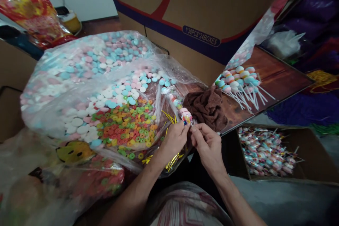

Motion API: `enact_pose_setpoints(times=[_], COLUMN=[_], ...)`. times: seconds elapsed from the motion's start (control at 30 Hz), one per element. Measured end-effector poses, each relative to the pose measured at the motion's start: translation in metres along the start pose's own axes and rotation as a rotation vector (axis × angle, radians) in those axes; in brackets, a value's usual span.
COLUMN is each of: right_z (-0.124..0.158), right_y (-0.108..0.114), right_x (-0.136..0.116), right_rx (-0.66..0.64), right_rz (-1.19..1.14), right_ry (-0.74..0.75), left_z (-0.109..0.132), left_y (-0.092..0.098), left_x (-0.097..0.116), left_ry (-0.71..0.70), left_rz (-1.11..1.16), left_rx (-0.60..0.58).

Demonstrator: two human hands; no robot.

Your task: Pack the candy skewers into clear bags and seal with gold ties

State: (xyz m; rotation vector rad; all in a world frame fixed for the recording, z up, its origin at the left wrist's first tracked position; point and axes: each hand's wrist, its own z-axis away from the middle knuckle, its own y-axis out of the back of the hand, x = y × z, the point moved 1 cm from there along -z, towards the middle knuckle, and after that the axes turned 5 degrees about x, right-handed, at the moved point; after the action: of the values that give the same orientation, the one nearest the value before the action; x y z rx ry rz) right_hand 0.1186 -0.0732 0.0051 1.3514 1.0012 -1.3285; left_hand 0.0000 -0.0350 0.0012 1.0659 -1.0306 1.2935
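Observation:
A candy skewer (178, 104) of pastel marshmallows and coloured rings, in a clear wrapper, points away from me at the table's near edge. My left hand (175, 137) is closed around the wrapper's lower end. My right hand (207, 142) pinches beside it at the stick end; my fingers hide whether a tie is there. Gold twist ties (173, 162) lie under and beside my left hand. Left of my hands, gummy rings (129, 127) in red, orange, yellow and green spread over clear plastic. Pink, blue and white marshmallows (106, 54) fill a large clear bag behind them.
A crumpled brown cloth (206, 107) lies right of the skewer. Unwrapped candy skewers (241, 77) are piled on the table's right end. A cardboard box (312, 152) of wrapped skewers stands lower right. A large carton (172, 7) blocks the back; a red snack bag (34, 17) is far left.

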Motion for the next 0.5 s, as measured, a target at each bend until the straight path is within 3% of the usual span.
enact_pose_setpoints(times=[0.13,0.33,0.5], right_z=[-0.006,-0.005,0.000], right_y=[0.002,0.000,-0.006], right_x=[-0.008,-0.008,-0.004], right_rx=[-0.005,-0.049,-0.071], right_rz=[0.050,0.116,0.113], right_ry=[0.071,0.119,0.128], left_z=[0.005,0.008,0.003], left_y=[0.007,0.019,0.018], left_x=[0.002,0.007,0.012], left_ry=[-0.013,0.149,0.237], left_rz=[0.011,0.415,0.641], left_rx=[-0.068,-0.167,-0.058])
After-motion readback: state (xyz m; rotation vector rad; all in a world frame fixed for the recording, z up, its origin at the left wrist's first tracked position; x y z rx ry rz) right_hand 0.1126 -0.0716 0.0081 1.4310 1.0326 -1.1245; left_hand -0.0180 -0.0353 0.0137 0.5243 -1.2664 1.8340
